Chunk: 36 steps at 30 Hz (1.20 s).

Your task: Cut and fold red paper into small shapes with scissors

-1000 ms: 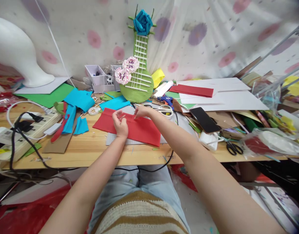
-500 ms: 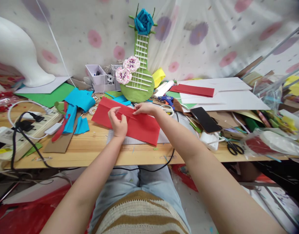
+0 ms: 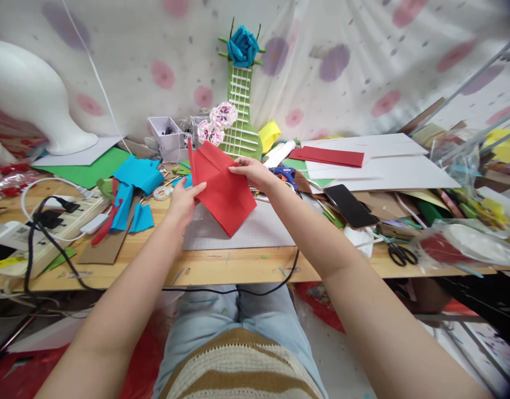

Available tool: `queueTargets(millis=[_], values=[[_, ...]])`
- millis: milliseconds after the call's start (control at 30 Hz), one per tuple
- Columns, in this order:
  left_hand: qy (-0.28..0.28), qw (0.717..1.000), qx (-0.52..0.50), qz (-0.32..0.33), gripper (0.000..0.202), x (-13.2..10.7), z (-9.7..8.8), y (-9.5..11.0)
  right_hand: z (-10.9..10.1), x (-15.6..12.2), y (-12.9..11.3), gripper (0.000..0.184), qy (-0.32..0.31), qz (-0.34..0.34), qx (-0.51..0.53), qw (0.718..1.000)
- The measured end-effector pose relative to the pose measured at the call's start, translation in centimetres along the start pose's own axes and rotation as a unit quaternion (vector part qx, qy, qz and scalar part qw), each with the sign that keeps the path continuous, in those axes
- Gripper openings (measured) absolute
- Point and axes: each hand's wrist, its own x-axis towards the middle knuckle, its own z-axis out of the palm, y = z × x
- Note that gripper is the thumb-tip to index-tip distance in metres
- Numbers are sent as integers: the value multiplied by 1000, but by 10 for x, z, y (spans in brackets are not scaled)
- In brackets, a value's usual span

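Observation:
A folded sheet of red crepe paper [image 3: 224, 191] is held up, tilted, over a grey cutting mat [image 3: 255, 227]. My left hand [image 3: 184, 200] grips its left side, the thumb on the front face and the other fingers partly hidden behind. On the upper right edge, my right hand [image 3: 255, 173] pinches the paper between thumb and fingers. Behind the paper stands a green guitar-shaped craft piece [image 3: 240, 111] with white strings, a blue paper rose [image 3: 242, 47] at its top and pink-white flowers [image 3: 224, 115] at its side.
Blue crepe pieces [image 3: 138, 174], red-handled scissors [image 3: 106, 219] and a power strip [image 3: 67, 221] with cables lie left. A blue glue gun [image 3: 285, 174], a phone [image 3: 350, 205], black-handled scissors [image 3: 402, 254], white boards [image 3: 383, 177] and a red paper strip [image 3: 330, 156] lie right.
The red paper lay nearly flat on the mat; now it is lifted and turned steeply. My left hand has moved left to the paper's side edge, while my right hand stays near the upper edge.

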Motion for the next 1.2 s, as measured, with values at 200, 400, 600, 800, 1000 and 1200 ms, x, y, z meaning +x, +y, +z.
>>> queueTargets(millis=[200,400,600,800,1000,1200], values=[[95,987,130,29,74,3,2,-1,6,-16,-1,26,30,-13,-40,999],[101,964,244,-20,79,22,3,-13,17,-22,0,17,41,-49,-249,966],[116,991,66,5,24,32,7,-22,22,-23,-2,13,115,-43,-344,931],[73,990,-72,-102,25,25,-2,-23,16,-24,1,16,106,-27,-293,950],[-2,992,88,-89,50,16,-16,-17,15,-23,9,18,105,-49,-206,972],[62,950,288,101,78,9,-21,2,23,-31,2,20,107,-123,-226,960]])
